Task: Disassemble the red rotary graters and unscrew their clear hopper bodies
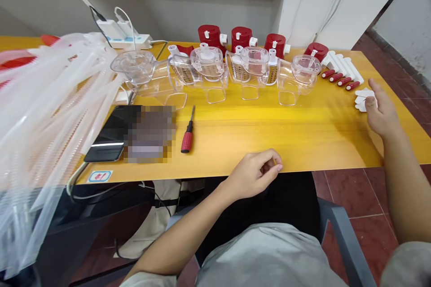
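Observation:
My left hand point(257, 171) rests at the near edge of the yellow table point(303, 139), its fingers curled in a loose pinch; anything inside is too small to make out. My right hand point(380, 110) lies at the table's right end, fingers on small white plastic parts point(362, 98). Beside them are several white handles with red tips point(340, 74). A row of clear plastic grater housings point(215, 69) runs along the table's middle, with red round bases point(240, 36) behind them. A red-handled screwdriver point(187, 133) lies left of centre.
A heap of clear plastic bags point(43, 112) fills the left side. A dark phone point(111, 136) lies next to a blurred patch. A white power strip point(126, 38) with cables sits at the back left. A grey chair arm point(343, 237) is below right.

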Demonstrator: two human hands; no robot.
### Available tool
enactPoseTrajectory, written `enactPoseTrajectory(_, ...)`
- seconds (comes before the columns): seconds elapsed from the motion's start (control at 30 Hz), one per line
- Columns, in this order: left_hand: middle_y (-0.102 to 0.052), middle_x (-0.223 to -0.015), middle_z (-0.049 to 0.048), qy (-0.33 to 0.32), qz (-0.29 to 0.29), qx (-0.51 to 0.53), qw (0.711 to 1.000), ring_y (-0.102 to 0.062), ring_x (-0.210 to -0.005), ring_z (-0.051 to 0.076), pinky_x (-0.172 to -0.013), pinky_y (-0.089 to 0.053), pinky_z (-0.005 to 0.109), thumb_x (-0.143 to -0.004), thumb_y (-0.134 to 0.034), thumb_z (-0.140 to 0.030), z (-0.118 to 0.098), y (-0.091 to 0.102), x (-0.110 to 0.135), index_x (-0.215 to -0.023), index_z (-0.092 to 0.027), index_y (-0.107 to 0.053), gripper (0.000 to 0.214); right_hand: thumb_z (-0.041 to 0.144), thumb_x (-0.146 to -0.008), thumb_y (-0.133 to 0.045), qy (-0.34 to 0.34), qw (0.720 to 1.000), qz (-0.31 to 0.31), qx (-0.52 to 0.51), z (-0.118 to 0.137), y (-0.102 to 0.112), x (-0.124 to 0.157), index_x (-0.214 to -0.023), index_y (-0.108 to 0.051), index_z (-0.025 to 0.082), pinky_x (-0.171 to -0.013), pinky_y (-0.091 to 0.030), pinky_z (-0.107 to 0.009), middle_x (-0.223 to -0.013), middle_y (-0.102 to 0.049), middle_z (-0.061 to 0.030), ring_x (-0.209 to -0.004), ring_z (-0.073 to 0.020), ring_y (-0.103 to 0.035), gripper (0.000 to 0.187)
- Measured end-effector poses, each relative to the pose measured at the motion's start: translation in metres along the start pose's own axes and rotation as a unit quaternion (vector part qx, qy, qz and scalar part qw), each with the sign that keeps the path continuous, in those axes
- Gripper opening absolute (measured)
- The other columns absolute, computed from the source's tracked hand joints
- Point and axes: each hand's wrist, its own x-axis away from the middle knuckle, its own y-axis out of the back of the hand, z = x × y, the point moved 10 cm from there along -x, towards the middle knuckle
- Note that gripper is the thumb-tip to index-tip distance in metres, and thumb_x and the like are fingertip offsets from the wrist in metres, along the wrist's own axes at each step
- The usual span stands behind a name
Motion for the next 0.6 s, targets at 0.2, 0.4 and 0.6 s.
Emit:
enactPoseTrajectory(0.2,-0.068,-0.078,-0.0032,0.036,0.017,-0.012,0.999,-0.059,-0.068,0.010,-0.068,-0.044,0.024,-0.114,-0.068,-0.035,0.000,-0.009,0.005,-0.103,-0.020,-0.071,0.019,0.045,-0.115,-0.075,0.034,0.993,-0.022,-0.111,0.092,-0.043,0.135,-0.143,-0.083,0.032,-0.118,-0.066,-0.052,-0.126,-0.087,-0.0087,-0.119,-0.0269,-0.082,0.031)
enactPoseTrajectory(0.4,-0.068,-0.078,-0.0002,0.073,0.108,0.095,0.987,-0.057,-0.067,0.011,-0.066,-0.045,0.023,-0.114,-0.071,-0.044,-0.003,-0.029,0.028,-0.103,-0.018,-0.073,0.029,0.047,-0.110,-0.081,-0.090,0.896,0.383,-0.204,0.128,-0.141,0.248,-0.090,-0.088,0.022,-0.076,-0.069,-0.036,-0.086,-0.084,-0.0082,-0.079,-0.0214,-0.080,0.033)
enactPoseTrajectory(0.6,-0.083,-0.088,0.0177,0.284,0.152,0.343,0.882,-0.084,-0.078,0.028,-0.063,-0.063,0.033,-0.092,-0.087,-0.083,0.081,-0.073,0.052,-0.096,-0.015,-0.077,0.070,0.050,-0.116,-0.076,-0.317,0.838,0.391,-0.211,0.049,-0.222,0.269,-0.135,-0.077,0.016,-0.102,-0.072,-0.040,-0.131,-0.079,-0.0106,-0.114,-0.0200,-0.079,0.039)
